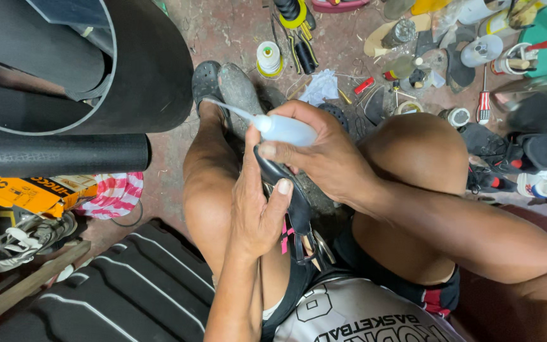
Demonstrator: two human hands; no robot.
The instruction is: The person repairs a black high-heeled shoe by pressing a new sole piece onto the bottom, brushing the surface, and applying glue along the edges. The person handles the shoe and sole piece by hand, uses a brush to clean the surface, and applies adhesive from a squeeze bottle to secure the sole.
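My right hand (324, 152) grips a small clear squeeze bottle (283, 130) whose long thin nozzle points left and upward. My left hand (254, 202) holds a black strap-like leather piece (295, 209), thumb pressed on its upper face; the piece runs down between my knees to a metal buckle part near my lap. The bottle lies just above the top end of the black piece, touching my right fingers. My bare knees frame both hands.
Rolled black rubber sheets (64, 152) lie at the left, a ribbed black mat (128, 285) at lower left. Pliers (302, 44), a thread spool (268, 58), a red-handled screwdriver (484, 101), shoes (546, 180) and scraps litter the floor ahead.
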